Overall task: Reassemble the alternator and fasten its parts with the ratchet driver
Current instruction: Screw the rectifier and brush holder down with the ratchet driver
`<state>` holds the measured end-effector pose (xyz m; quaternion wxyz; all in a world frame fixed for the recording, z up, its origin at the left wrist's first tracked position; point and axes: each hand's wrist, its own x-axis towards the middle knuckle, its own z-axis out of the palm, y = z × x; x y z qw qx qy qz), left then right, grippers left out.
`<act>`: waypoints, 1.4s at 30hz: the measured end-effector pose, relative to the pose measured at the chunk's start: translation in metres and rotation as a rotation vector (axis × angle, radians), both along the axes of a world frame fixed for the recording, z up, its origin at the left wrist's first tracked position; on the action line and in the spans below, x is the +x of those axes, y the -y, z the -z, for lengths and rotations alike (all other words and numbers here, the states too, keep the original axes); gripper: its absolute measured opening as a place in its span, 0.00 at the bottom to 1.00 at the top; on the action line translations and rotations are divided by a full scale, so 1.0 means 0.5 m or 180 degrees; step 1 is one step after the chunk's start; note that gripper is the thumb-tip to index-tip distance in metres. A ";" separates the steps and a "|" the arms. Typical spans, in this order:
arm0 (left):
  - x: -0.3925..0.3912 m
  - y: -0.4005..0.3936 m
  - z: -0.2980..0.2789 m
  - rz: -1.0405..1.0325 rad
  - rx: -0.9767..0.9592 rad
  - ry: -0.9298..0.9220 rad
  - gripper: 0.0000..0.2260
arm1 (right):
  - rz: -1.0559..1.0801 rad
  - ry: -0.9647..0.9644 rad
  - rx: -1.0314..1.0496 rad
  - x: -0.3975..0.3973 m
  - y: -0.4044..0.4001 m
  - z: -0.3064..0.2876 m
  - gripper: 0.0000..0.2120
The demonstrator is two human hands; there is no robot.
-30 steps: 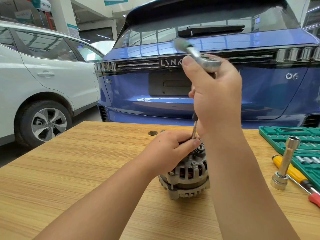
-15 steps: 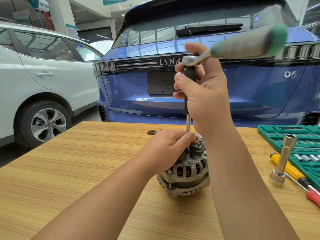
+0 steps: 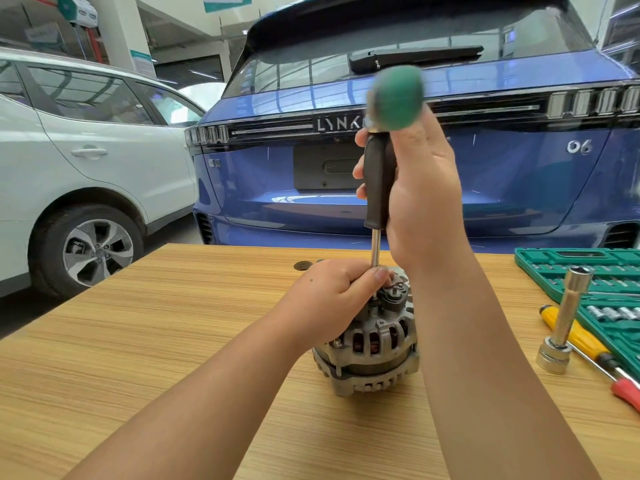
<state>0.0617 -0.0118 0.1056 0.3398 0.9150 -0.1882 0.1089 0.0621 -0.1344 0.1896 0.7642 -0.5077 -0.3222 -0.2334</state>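
Note:
A grey metal alternator (image 3: 372,351) stands upright on the wooden table (image 3: 138,341). My left hand (image 3: 332,299) grips its top and steadies the thin steel shaft that runs down into it. That shaft belongs to a black-handled driver (image 3: 379,181) held upright above the alternator. My right hand (image 3: 419,188) is wrapped around the black handle. On top of the driver sits the ratchet, its green handle (image 3: 398,98) blurred from motion and pointing toward me.
A tall socket on an extension (image 3: 562,327) stands at the right, beside a yellow screwdriver (image 3: 575,336) and a red-handled tool (image 3: 627,393). A green socket case (image 3: 588,268) lies open at the far right. A blue car (image 3: 485,168) and white car (image 3: 86,150) stand behind the table.
The ratchet handle has swung around on top of the driver, from pointing left, to right, to toward me. Both hands stay on the driver and alternator.

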 end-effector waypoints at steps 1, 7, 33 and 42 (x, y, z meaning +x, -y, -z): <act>0.000 0.000 0.000 0.0021 -0.0003 -0.0004 0.13 | 0.0191 0.0081 -0.0090 -0.001 0.001 -0.001 0.08; -0.009 -0.001 -0.005 0.0204 -0.0044 -0.0022 0.14 | 0.1731 0.0570 -0.0055 -0.007 0.004 -0.007 0.10; -0.013 0.004 -0.008 0.0045 -0.0032 -0.0090 0.16 | 0.0415 0.0212 -0.0395 -0.023 -0.019 -0.002 0.13; -0.014 -0.001 -0.007 0.0183 -0.0054 -0.0017 0.13 | 0.0657 -0.0389 0.0321 -0.013 -0.002 -0.009 0.12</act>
